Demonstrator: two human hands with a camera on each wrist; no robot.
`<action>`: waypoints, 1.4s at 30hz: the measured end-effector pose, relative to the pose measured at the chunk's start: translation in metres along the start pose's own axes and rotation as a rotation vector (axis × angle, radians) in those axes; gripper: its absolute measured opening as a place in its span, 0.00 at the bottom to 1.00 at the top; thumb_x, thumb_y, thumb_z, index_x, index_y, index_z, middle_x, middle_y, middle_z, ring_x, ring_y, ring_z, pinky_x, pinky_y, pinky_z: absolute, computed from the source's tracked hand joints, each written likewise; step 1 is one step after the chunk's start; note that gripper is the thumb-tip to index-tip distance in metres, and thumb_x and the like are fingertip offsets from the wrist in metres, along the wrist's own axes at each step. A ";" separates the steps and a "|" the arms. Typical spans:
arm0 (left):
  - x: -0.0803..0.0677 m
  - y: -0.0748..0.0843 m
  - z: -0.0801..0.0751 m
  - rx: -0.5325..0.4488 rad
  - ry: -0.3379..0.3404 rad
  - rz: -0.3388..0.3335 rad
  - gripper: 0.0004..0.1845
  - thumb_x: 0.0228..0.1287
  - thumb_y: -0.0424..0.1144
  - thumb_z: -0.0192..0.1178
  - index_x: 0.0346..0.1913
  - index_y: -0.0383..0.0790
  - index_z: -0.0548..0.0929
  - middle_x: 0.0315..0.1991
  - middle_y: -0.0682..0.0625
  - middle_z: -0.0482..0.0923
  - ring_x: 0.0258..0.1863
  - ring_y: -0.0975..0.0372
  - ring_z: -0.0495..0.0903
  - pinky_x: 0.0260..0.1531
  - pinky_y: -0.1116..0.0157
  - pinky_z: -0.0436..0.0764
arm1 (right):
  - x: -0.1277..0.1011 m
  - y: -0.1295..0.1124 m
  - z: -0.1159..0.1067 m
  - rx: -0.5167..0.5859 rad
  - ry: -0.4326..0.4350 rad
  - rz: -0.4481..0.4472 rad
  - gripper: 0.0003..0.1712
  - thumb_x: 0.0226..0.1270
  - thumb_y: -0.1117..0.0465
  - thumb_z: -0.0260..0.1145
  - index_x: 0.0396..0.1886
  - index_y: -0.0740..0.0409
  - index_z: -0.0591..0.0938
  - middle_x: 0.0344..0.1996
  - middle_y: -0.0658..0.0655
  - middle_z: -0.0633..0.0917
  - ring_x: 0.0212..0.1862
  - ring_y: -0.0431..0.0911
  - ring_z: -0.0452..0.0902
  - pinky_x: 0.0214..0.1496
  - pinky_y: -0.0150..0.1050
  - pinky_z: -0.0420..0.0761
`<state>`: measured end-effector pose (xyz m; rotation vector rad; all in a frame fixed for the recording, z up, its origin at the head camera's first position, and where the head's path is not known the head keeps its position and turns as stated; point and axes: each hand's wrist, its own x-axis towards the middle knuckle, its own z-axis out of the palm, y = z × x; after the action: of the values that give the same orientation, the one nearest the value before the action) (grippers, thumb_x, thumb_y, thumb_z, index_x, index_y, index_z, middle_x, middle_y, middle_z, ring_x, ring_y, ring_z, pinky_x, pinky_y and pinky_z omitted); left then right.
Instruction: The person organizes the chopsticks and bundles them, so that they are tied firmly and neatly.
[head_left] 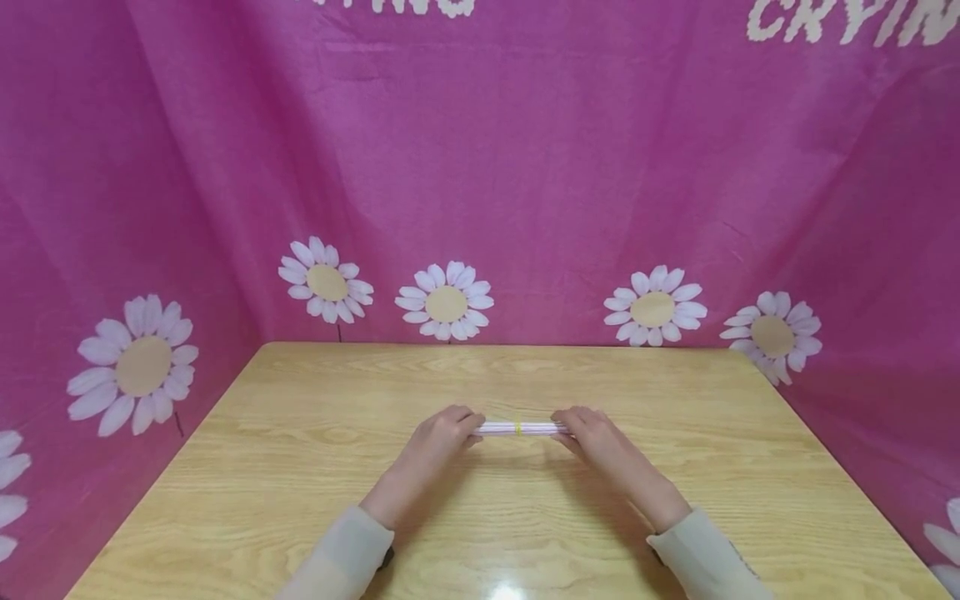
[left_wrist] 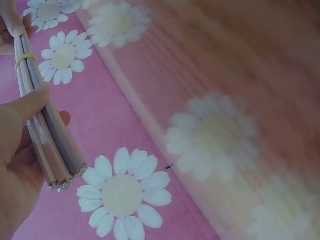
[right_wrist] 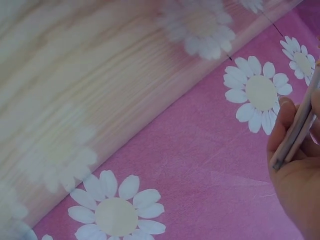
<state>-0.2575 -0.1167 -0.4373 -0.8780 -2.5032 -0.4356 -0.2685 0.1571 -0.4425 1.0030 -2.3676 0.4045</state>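
Note:
A bundle of slim, pale pinkish-white sticks point(head_left: 497, 428) lies level between my two hands, over the middle of the table. A yellow band point(head_left: 517, 428) wraps its centre. My left hand point(head_left: 441, 432) grips the left end, and my right hand point(head_left: 596, 435) grips the right end. Up close in the left wrist view, the sticks point(left_wrist: 52, 137) show rough, silvery ends poking past my left hand point(left_wrist: 17, 150), with the thumb laid across them. In the right wrist view, fingers of my right hand point(right_wrist: 300, 190) curl round the other end of the sticks point(right_wrist: 295, 135).
A light wood-grain table point(head_left: 300, 467) spreads beneath both hands. Behind it and along its sides hangs a magenta cloth point(head_left: 525, 167) printed with white daisies and lettering. Light glints off the tabletop near the front.

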 end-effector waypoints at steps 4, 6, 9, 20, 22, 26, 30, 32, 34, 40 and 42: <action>-0.002 -0.002 -0.001 -0.095 -0.069 -0.059 0.14 0.62 0.36 0.64 0.51 0.39 0.85 0.44 0.49 0.85 0.44 0.62 0.84 0.48 0.67 0.83 | -0.001 0.001 0.001 0.023 0.021 -0.052 0.10 0.57 0.66 0.71 0.40 0.58 0.81 0.31 0.49 0.82 0.34 0.39 0.77 0.40 0.34 0.81; -0.002 -0.003 -0.001 -0.130 -0.092 -0.073 0.14 0.63 0.36 0.63 0.51 0.39 0.85 0.44 0.49 0.84 0.43 0.62 0.84 0.47 0.66 0.83 | -0.001 0.002 0.002 0.016 0.031 -0.073 0.10 0.56 0.66 0.72 0.38 0.58 0.82 0.31 0.48 0.82 0.33 0.38 0.77 0.38 0.32 0.81; -0.002 -0.004 -0.002 -0.172 -0.134 -0.091 0.14 0.63 0.36 0.63 0.51 0.38 0.84 0.45 0.48 0.84 0.44 0.61 0.84 0.48 0.66 0.83 | -0.001 0.002 0.002 -0.001 0.005 -0.070 0.10 0.55 0.66 0.72 0.37 0.57 0.82 0.31 0.48 0.82 0.33 0.38 0.77 0.38 0.32 0.81; 0.000 -0.008 0.005 -0.165 -0.259 -0.054 0.07 0.61 0.38 0.65 0.42 0.41 0.87 0.38 0.50 0.86 0.37 0.64 0.82 0.42 0.68 0.83 | -0.008 0.002 -0.002 0.187 -0.239 0.135 0.09 0.66 0.69 0.60 0.39 0.55 0.84 0.37 0.48 0.84 0.41 0.40 0.78 0.47 0.36 0.80; 0.000 -0.009 0.006 -0.145 -0.284 -0.045 0.08 0.61 0.38 0.65 0.42 0.41 0.87 0.38 0.50 0.86 0.36 0.65 0.82 0.42 0.68 0.83 | -0.008 0.002 -0.001 0.201 -0.259 0.138 0.09 0.66 0.69 0.60 0.38 0.53 0.84 0.36 0.47 0.84 0.40 0.38 0.77 0.46 0.35 0.80; 0.001 -0.010 0.008 -0.097 -0.324 -0.009 0.06 0.61 0.39 0.66 0.39 0.42 0.87 0.35 0.52 0.85 0.32 0.68 0.78 0.38 0.70 0.81 | -0.007 0.000 0.003 0.156 -0.263 0.102 0.02 0.61 0.63 0.68 0.33 0.52 0.84 0.31 0.46 0.83 0.36 0.36 0.77 0.41 0.33 0.80; 0.001 -0.011 0.009 -0.071 -0.360 0.010 0.07 0.60 0.40 0.67 0.39 0.43 0.87 0.34 0.53 0.85 0.31 0.70 0.77 0.37 0.73 0.80 | -0.008 -0.001 0.006 0.123 -0.276 0.090 0.03 0.59 0.61 0.71 0.32 0.53 0.84 0.30 0.46 0.82 0.34 0.36 0.76 0.38 0.33 0.80; 0.000 -0.011 0.010 -0.065 -0.372 0.021 0.07 0.60 0.41 0.67 0.38 0.42 0.87 0.33 0.53 0.85 0.30 0.71 0.75 0.35 0.74 0.80 | -0.008 -0.001 0.006 0.116 -0.291 0.082 0.03 0.59 0.61 0.70 0.31 0.53 0.84 0.29 0.45 0.80 0.33 0.36 0.74 0.37 0.33 0.79; -0.001 -0.011 0.010 -0.058 -0.379 0.027 0.07 0.59 0.41 0.67 0.38 0.42 0.87 0.32 0.54 0.84 0.28 0.72 0.73 0.34 0.75 0.79 | -0.009 -0.001 0.008 0.120 -0.304 0.075 0.03 0.59 0.61 0.71 0.31 0.52 0.83 0.28 0.45 0.79 0.32 0.35 0.72 0.36 0.32 0.77; -0.002 -0.011 0.012 -0.035 -0.387 0.056 0.08 0.58 0.42 0.69 0.37 0.42 0.87 0.30 0.54 0.83 0.27 0.73 0.72 0.32 0.76 0.78 | -0.012 -0.001 0.011 0.125 -0.325 0.068 0.05 0.58 0.61 0.71 0.29 0.52 0.81 0.27 0.46 0.77 0.31 0.34 0.69 0.34 0.31 0.75; -0.002 -0.011 0.013 -0.038 -0.390 0.058 0.09 0.58 0.43 0.69 0.37 0.42 0.87 0.31 0.54 0.83 0.27 0.73 0.72 0.33 0.76 0.78 | -0.013 -0.002 0.012 0.111 -0.319 0.062 0.05 0.58 0.61 0.71 0.29 0.52 0.81 0.27 0.46 0.77 0.31 0.34 0.70 0.34 0.31 0.76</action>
<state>-0.2673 -0.1206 -0.4506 -1.1407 -2.8166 -0.3177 -0.2642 0.1577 -0.4594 1.1166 -2.6920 0.4293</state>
